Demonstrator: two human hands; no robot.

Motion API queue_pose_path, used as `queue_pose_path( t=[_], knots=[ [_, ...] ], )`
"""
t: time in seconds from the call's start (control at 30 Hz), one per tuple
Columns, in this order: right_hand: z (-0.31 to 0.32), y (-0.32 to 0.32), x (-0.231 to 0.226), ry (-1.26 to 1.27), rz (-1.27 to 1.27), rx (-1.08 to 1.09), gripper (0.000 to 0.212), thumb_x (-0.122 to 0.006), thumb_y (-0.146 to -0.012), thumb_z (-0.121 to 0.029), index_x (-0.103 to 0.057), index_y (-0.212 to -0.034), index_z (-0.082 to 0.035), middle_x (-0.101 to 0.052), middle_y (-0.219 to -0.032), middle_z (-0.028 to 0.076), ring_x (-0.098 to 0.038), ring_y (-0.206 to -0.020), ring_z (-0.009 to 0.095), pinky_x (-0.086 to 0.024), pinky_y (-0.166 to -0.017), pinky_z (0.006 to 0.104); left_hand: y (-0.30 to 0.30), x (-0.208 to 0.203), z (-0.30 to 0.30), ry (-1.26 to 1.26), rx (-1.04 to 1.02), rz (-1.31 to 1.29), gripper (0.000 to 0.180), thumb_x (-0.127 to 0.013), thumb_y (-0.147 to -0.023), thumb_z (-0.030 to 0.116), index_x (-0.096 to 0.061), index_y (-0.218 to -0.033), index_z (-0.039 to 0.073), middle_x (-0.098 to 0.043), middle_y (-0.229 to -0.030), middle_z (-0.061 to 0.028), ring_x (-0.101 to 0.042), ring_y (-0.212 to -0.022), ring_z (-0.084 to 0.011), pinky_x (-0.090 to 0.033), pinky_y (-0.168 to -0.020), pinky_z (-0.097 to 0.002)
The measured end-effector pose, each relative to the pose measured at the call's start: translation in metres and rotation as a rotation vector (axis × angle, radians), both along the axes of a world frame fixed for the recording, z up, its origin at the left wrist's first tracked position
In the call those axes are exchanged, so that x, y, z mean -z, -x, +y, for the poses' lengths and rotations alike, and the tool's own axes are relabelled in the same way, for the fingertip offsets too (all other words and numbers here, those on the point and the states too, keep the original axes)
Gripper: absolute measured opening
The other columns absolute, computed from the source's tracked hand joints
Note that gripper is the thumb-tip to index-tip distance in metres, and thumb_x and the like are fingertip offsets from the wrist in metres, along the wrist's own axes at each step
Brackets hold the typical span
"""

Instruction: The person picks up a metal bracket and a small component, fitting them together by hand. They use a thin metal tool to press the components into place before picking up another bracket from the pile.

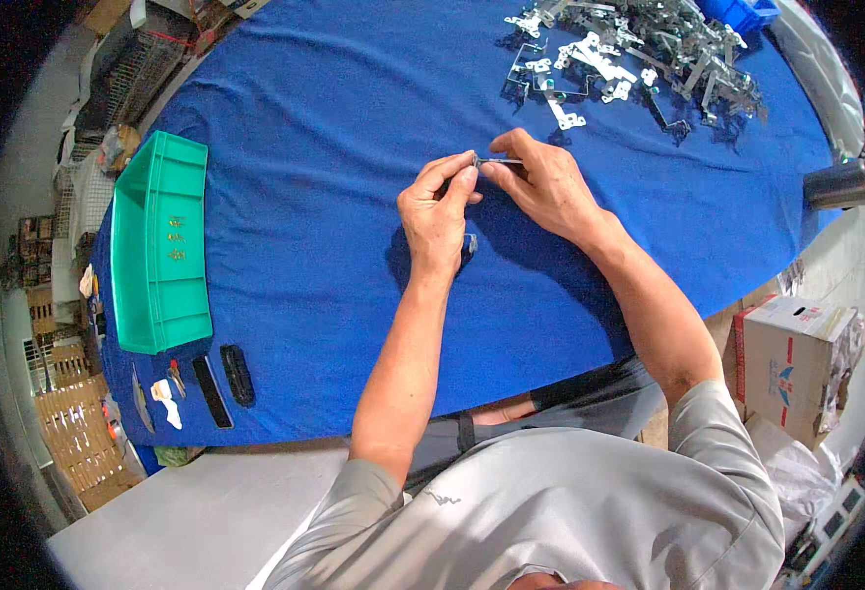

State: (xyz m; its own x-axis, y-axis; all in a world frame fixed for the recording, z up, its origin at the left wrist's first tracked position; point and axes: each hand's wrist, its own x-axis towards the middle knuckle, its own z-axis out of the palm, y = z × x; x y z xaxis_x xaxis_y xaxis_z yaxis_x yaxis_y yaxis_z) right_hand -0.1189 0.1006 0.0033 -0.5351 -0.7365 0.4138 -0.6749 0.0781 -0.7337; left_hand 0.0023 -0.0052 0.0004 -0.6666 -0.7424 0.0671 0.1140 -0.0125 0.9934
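Note:
Above the middle of the blue cloth, my left hand is closed, thumb and index finger pinching the left end of a small, thin metal piece. At the other end, my right hand grips the same piece between thumb and fingers. The fingertips cover most of it, so its exact kind cannot be made out. Just right of my left wrist, another small metal part lies on the cloth, partly in shadow.
Far right on the blue cloth is a heap of metal brackets beside a blue bin. A green tray holding small brass-coloured pieces stands left, with a black case nearby. A dark metal cup sits at the right edge.

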Motion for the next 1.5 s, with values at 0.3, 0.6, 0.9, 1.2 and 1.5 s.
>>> queue_pose_path(
  t=[0.3, 0.6, 0.9, 1.2, 1.5],
  knots=[
    [0.0009, 0.0039, 0.0032, -0.161, 0.105, -0.002, 0.022, -0.061, -0.093, -0.025, -0.057, -0.089, -0.004, -0.064, -0.076, 0.018, -0.064, -0.071, 0.038, -0.049, -0.06, 0.0482, 0.0006, -0.0025, 0.001, -0.04, 0.01, 0.017, 0.021, -0.06, -0.088, -0.004, -0.072, -0.104, -0.001, -0.068, -0.104, -0.0098, -0.065, -0.082, -0.0128, -0.058, -0.065, -0.0246],
    [0.0022, 0.0028, 0.0003, -0.039, 0.02, -0.039, 0.021, -0.063, -0.092, -0.023, -0.056, -0.089, -0.003, -0.063, -0.074, 0.017, -0.064, -0.07, 0.038, -0.048, -0.059, 0.0469, 0.0007, 0.0012, 0.001, -0.006, -0.016, 0.017, 0.027, -0.054, -0.087, -0.009, -0.072, -0.105, -0.002, -0.069, -0.104, -0.0106, -0.066, -0.083, -0.0142, -0.057, -0.064, -0.025],
    [0.0017, 0.0034, 0.0014, -0.046, 0.01, -0.036, 0.022, -0.063, -0.091, -0.024, -0.056, -0.088, -0.003, -0.063, -0.076, 0.017, -0.063, -0.07, 0.038, -0.048, -0.06, 0.0463, 0.0001, -0.0003, 0.0012, 0.002, -0.007, -0.003, 0.026, -0.053, -0.089, -0.008, -0.071, -0.107, -0.002, -0.069, -0.106, -0.0111, -0.066, -0.086, -0.0145, -0.057, -0.066, -0.0252],
    [0.0015, 0.0038, 0.0006, -0.001, 0.005, -0.056, 0.026, -0.063, -0.092, -0.025, -0.056, -0.082, -0.002, -0.063, -0.077, 0.019, -0.063, -0.072, 0.039, -0.047, -0.059, 0.0465, 0.0002, 0.0021, 0.0003, 0.008, 0.0, 0.009, 0.027, -0.051, -0.091, -0.008, -0.073, -0.104, 0.001, -0.069, -0.107, -0.0116, -0.066, -0.09, -0.015, -0.058, -0.066, -0.0252],
    [0.0007, 0.0009, -0.0001, 0.022, -0.026, -0.027, 0.028, -0.061, -0.093, -0.027, -0.056, -0.081, -0.002, -0.061, -0.072, 0.02, -0.062, -0.07, 0.04, -0.046, -0.058, 0.048, 0.0007, 0.0037, -0.0005, 0.045, -0.007, -0.001, 0.028, -0.051, -0.09, -0.009, -0.073, -0.105, 0.001, -0.069, -0.108, -0.0117, -0.066, -0.089, -0.0152, -0.058, -0.067, -0.0256]
  ],
)
